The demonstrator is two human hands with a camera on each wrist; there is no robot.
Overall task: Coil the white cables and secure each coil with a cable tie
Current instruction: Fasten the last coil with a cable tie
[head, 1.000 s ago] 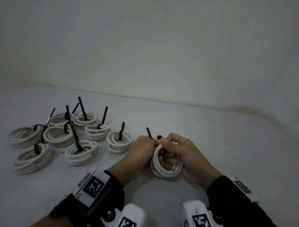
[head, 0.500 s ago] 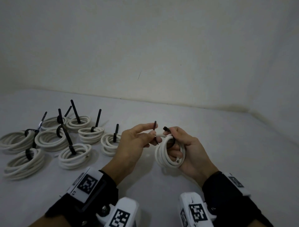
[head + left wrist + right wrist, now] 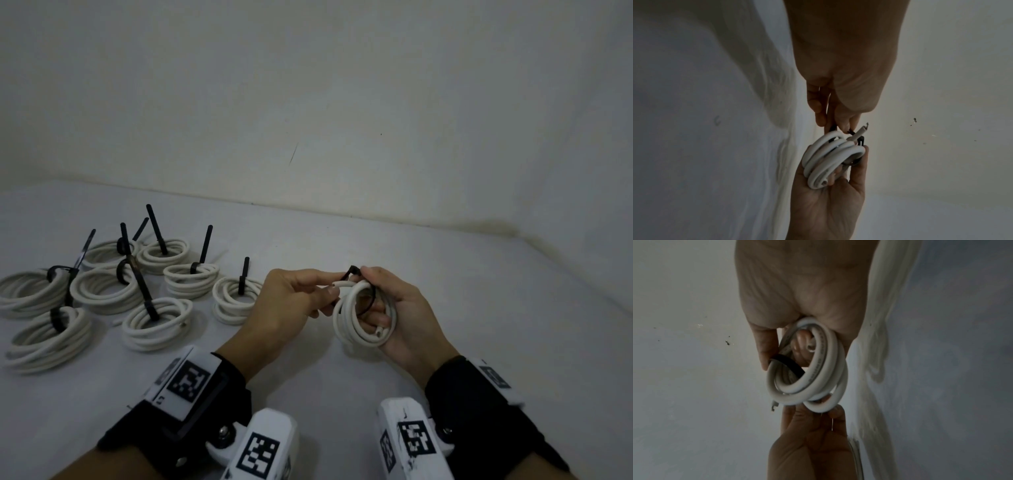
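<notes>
My right hand [image 3: 375, 299] holds a small coil of white cable [image 3: 347, 320] just above the white table, fingers curled through its middle and thumb on top. A black cable tie [image 3: 352, 272] loops round the coil's far side, its head under my right thumb. My left hand [image 3: 329, 291] pinches the tie's tail against the coil's left edge, beside a free white cable end [image 3: 342, 283]. In the left wrist view the fingertips [image 3: 843, 124] pinch the black tie [image 3: 852, 131] above the coil [image 3: 830, 160]. The right wrist view shows the tie [image 3: 790, 363] crossing inside the coil [image 3: 818, 378].
Several tied white coils [image 3: 157, 323] lie on the table [image 3: 479, 308] at the left, most with a black tie tail [image 3: 205, 248] sticking up. The nearest coil [image 3: 234, 299] lies just left of my left hand. A pale wall rises behind.
My left hand has brought the tie's tail down from upright to the coil's left edge. Both hands hold the coil slightly higher and further right than a second ago.
</notes>
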